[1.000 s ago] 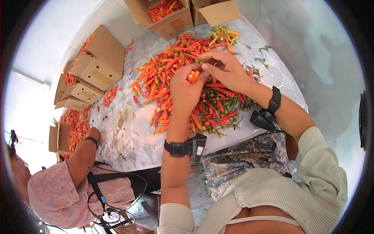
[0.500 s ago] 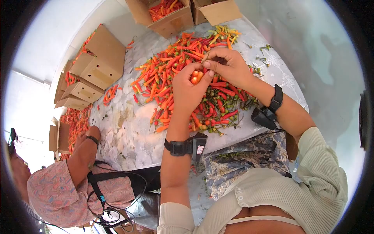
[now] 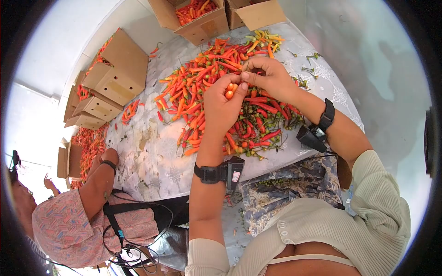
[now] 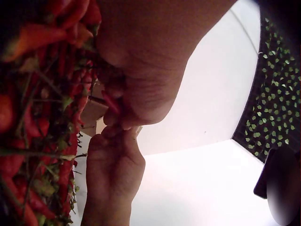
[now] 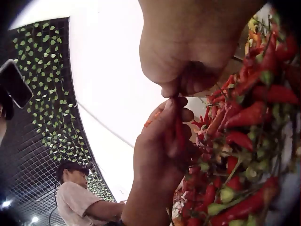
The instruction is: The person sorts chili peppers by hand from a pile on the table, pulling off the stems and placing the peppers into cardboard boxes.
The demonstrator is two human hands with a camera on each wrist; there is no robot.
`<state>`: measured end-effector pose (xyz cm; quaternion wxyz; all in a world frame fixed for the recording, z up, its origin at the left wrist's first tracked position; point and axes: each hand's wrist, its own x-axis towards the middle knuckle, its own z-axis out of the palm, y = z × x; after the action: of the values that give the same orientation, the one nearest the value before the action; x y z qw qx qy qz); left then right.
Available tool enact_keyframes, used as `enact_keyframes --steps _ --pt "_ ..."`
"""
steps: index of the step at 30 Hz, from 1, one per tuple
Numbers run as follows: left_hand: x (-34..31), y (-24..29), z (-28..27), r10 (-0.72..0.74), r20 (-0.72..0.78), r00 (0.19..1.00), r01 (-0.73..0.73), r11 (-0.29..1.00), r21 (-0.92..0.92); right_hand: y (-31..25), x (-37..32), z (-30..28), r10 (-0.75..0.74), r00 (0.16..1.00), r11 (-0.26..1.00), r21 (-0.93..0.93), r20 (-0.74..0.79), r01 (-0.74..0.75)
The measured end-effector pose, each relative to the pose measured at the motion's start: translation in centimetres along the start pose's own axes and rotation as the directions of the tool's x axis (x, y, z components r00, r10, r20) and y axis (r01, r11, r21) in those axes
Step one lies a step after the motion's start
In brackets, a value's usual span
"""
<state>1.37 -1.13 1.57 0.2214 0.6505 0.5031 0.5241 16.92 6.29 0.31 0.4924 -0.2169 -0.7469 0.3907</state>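
My left hand (image 3: 223,106) curls around several chili peppers (image 3: 229,94), orange ones showing between thumb and fingers. A red chili (image 5: 179,134) lies along its fingers in the right wrist view. Right at its fingertips, my right hand (image 3: 275,83) pinches the stem end of a chili with thumb and forefinger; the stem itself is mostly hidden by the fingers. Both hands are over a large pile of red and orange chilies (image 3: 191,85), with green stems mixed in on the near right side.
Cardboard boxes of chilies stand at the back (image 3: 202,30) and along the left (image 3: 117,78). Yellow chilies (image 3: 264,39) lie at the pile's far edge, loose stems (image 3: 309,70) to the right on the patterned tablecloth (image 3: 156,175). Another person (image 3: 87,221) works at the left.
The hands parted slightly half a second ago with a stem showing at the right fingertips; now the fingertips meet again. The chilies in the left hand have shifted slightly.
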Motion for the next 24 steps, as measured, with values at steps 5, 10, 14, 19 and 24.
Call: enact_keyframes --steps 5,10,14,19,24 --pt "0.0 -0.1 0.1 0.027 0.014 1.000 -0.026 0.999 -0.025 -0.1 0.2 -0.6 0.218 0.961 0.923 0.284 0.172 -0.260" --pt "0.1 -0.7 0.0 0.029 0.020 0.999 -0.028 0.998 -0.050 0.0 0.3 -0.9 0.318 0.904 0.802 0.429 0.285 -0.417" --pt "0.1 0.0 0.0 -0.044 0.037 0.998 0.050 0.984 -0.169 0.0 0.2 -0.8 0.381 0.891 0.741 0.494 0.248 -0.455" --pt "0.3 0.2 -0.4 -0.093 -0.093 0.991 0.073 0.976 -0.203 -0.1 0.7 -1.3 0.314 0.943 0.933 0.220 -0.110 -0.285" --pt "0.5 1.0 -0.9 -0.244 -0.155 0.957 0.182 0.925 -0.335 1.5 0.7 -1.1 -0.030 0.942 0.958 -0.278 -0.335 -0.068"
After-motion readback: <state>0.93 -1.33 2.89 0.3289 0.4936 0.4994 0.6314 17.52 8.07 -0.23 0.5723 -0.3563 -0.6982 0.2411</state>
